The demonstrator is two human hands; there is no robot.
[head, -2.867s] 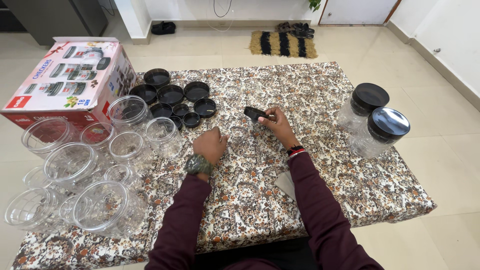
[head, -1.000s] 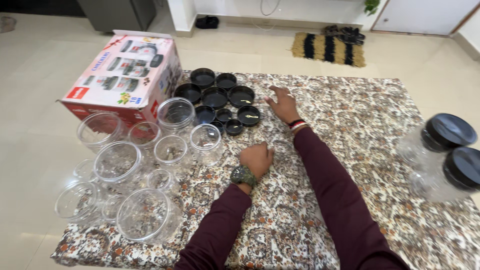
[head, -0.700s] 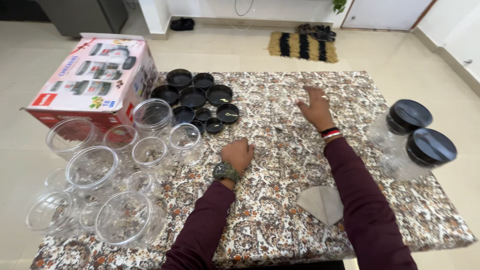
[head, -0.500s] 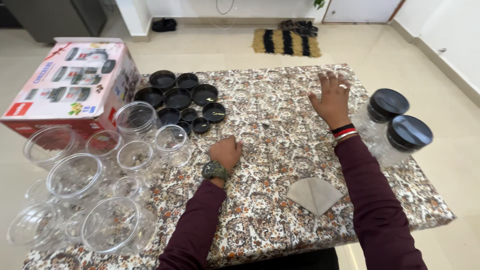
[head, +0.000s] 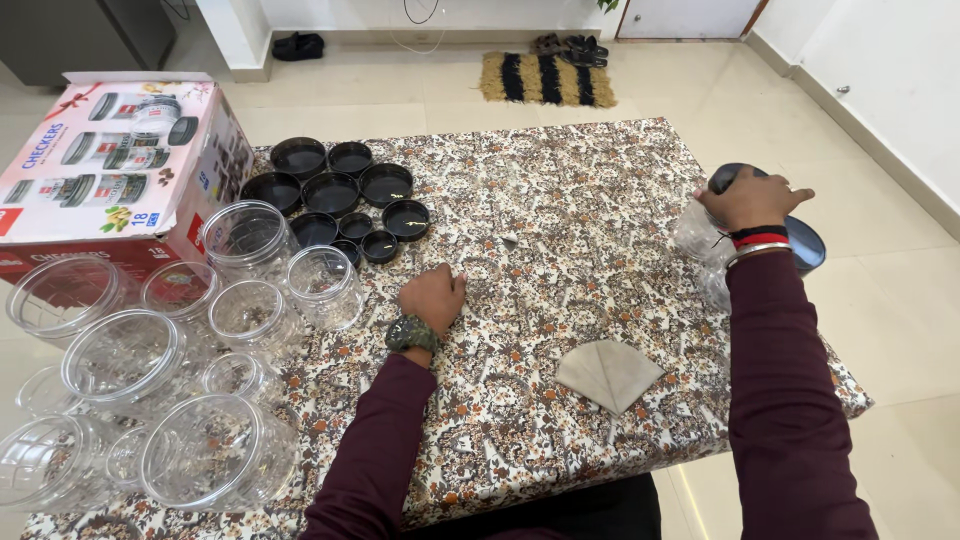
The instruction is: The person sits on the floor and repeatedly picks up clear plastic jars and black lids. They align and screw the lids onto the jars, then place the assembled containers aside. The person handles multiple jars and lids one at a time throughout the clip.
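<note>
So there's this low surface under a brown floral cloth, and most of the stuff sits along its left edge. Biggest item is a printed cardboard box at the far left corner. Next, a crowd of clear lidless jars runs down the left edge to the near left corner. Over at the right edge stand two clear jars with black lids, touching each other. The right hand is on top of the farther one, fingers curled down around the lid; looks like a grip, though I can't swear it's tight. A bunch of loose black lids lies near the far edge beside the box. A folded grey cloth sits toward the near edge. The left hand rests mid-surface as a loose fist, holding nothing.
</note>
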